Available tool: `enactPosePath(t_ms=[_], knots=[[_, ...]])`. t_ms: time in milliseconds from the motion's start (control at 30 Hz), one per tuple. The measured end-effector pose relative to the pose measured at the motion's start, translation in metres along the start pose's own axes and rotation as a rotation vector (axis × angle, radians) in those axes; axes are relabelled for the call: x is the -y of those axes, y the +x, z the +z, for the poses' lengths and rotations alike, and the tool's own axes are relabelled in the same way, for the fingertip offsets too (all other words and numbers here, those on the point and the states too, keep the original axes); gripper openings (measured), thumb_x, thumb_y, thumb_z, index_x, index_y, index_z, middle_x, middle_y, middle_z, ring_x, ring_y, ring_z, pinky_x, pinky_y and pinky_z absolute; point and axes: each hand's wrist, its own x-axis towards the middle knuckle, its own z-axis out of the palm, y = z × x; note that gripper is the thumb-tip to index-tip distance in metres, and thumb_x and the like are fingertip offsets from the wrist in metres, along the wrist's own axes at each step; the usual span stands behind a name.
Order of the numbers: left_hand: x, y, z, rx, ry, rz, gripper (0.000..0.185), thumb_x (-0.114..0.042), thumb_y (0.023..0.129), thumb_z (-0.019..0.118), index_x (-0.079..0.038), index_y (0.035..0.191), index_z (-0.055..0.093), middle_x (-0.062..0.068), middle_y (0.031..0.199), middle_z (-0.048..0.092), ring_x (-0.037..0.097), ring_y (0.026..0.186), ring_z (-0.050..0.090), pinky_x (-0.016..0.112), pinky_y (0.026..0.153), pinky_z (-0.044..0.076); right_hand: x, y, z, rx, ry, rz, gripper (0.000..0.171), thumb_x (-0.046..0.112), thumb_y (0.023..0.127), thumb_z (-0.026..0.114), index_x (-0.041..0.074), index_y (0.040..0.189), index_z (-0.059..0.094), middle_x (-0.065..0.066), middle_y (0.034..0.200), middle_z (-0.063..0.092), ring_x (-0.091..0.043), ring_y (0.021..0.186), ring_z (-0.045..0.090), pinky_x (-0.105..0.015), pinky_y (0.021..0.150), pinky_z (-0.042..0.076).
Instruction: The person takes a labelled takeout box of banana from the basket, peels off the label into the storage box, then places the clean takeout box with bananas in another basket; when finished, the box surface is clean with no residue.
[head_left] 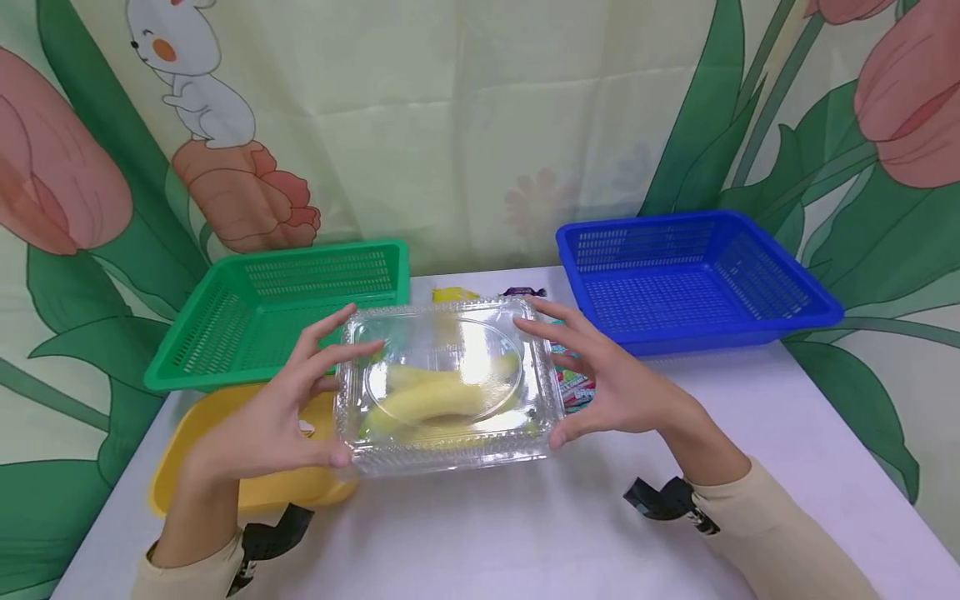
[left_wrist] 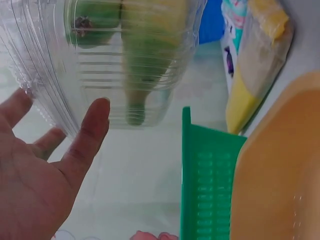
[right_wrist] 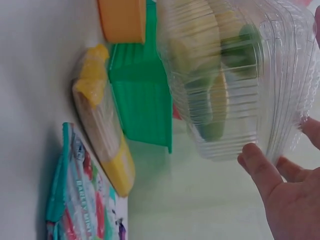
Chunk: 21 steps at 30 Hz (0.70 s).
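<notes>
Left hand: the left hand (head_left: 258,425) is at the left end of the clear box (head_left: 448,385), fingers spread and nearly straight, thumb at the near corner, fingertips at the far corner; the grip is flat contact, not a curl.
Right hand: the right hand (head_left: 600,383) mirrors it at the right end, fingers extended, thumb at the near right corner.
Hands relative: well apart, with the box between them.
Box position: lifted off the table (head_left: 525,533), at its middle, lid side tilted toward the person.
Box axis: long axis runs left to right, from one palm to the other.
Contents: bananas (head_left: 431,400) lie along the same axis; a green tip shows in both wrist views.
Left edge: a yellow tray (head_left: 225,467) sits just beside and partly under the left hand; a green basket (head_left: 277,308) stands behind it.
Far edge: a yellow packet (head_left: 453,294) and a dark wrapped sweet (head_left: 523,292) lie just behind the box.
Right edge: a striped packet (head_left: 576,387) lies beside the right hand; a blue basket (head_left: 690,275) stands further right and back.
Open room: bare table surface shows along the near side, and to the right in front of the blue basket.
</notes>
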Motion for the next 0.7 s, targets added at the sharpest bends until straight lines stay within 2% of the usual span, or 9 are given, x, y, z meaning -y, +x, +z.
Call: enactPosePath(t_ms=[67,133,200,367,467,600,700], knots=[[0.001,0.0,-0.007,0.011,-0.061,0.047,0.091,-0.045,0.087,0.081,-0.008,0.158,0.037,0.009,0.171,-0.002,0.024,0.15,0.029,0.028,0.105,0.049,-0.001,0.007,0.0,0.005,0.022,0.0,0.113,0.043,0.068,0.096,0.026,0.161,0.035,0.003,0.171,0.012,-0.025,0.156,0.022,-0.058,0.113,0.041],[0.003,0.0,-0.014,0.023,-0.116,0.075,0.093,-0.05,0.09,0.076,-0.002,0.158,0.035,0.012,0.171,-0.003,0.027,0.151,0.029,0.025,0.108,0.045,-0.002,0.014,0.001,0.011,0.038,0.002,0.111,0.047,0.069,0.094,0.028,0.161,0.035,0.003,0.171,0.012,-0.024,0.156,0.022,-0.057,0.114,0.04],[0.004,-0.001,-0.022,0.023,-0.142,0.066,0.091,-0.042,0.09,0.078,-0.001,0.158,0.034,0.013,0.171,-0.003,0.028,0.151,0.028,0.023,0.11,0.042,-0.002,0.023,0.002,0.012,0.044,0.01,0.11,0.052,0.07,0.092,0.03,0.161,0.035,0.004,0.171,0.011,-0.023,0.156,0.021,-0.056,0.114,0.04],[0.015,-0.004,-0.041,-0.019,-0.067,-0.045,0.095,-0.014,0.079,0.088,-0.008,0.159,0.036,0.007,0.171,-0.003,0.025,0.152,0.017,0.017,0.107,0.041,-0.002,0.05,0.01,0.011,0.037,0.015,0.107,0.059,0.071,0.088,0.033,0.161,0.035,0.008,0.17,0.011,-0.02,0.155,0.021,-0.053,0.115,0.04],[0.023,-0.009,-0.05,-0.031,-0.066,-0.087,0.098,-0.004,0.076,0.087,-0.008,0.16,0.035,0.004,0.171,-0.004,0.023,0.151,0.014,0.012,0.106,0.037,-0.001,0.067,0.016,0.021,0.02,0.005,0.108,0.057,0.072,0.089,0.033,0.161,0.033,0.009,0.17,0.01,-0.017,0.156,0.02,-0.05,0.117,0.038],[0.03,-0.016,-0.059,-0.011,-0.129,-0.104,0.1,0.005,0.076,0.083,-0.006,0.161,0.03,0.004,0.172,-0.009,0.023,0.154,0.009,0.011,0.107,0.033,0.001,0.08,0.023,0.027,-0.019,0.0,0.11,0.056,0.071,0.09,0.033,0.162,0.032,0.01,0.17,0.009,-0.017,0.156,0.019,-0.049,0.116,0.039],[0.032,-0.019,-0.065,-0.011,-0.11,-0.132,0.1,0.01,0.077,0.08,-0.007,0.161,0.029,0.002,0.172,-0.01,0.022,0.153,0.011,0.01,0.106,0.031,0.001,0.087,0.027,0.021,-0.025,0.001,0.107,0.054,0.07,0.091,0.031,0.16,0.036,0.01,0.17,0.009,-0.017,0.155,0.019,-0.047,0.115,0.041]])
